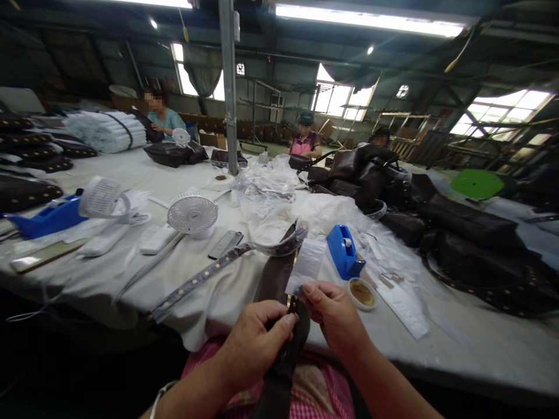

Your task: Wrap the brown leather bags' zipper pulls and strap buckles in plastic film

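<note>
A dark brown leather-like bag (271,282) lies from the table's edge down over my lap, with a gold-coloured zip line along its opening. My left hand (257,337) is closed, thumb and fingers pinching the bag's edge beside the zip. Just right of it, my right hand (334,314) pinches the lower end of a translucent white plastic piece (309,259), held against the bag. A studded strap (203,278), seemingly covered in clear film, runs from the bag to the left across the table.
Right of my hands stand a blue tape dispenser (343,253) and a small round dish (362,293) of brown paste. A phone (225,244) and white fan (193,214) lie left. Dark bags (467,218) pile up at right. Co-workers (304,142) sit across the table.
</note>
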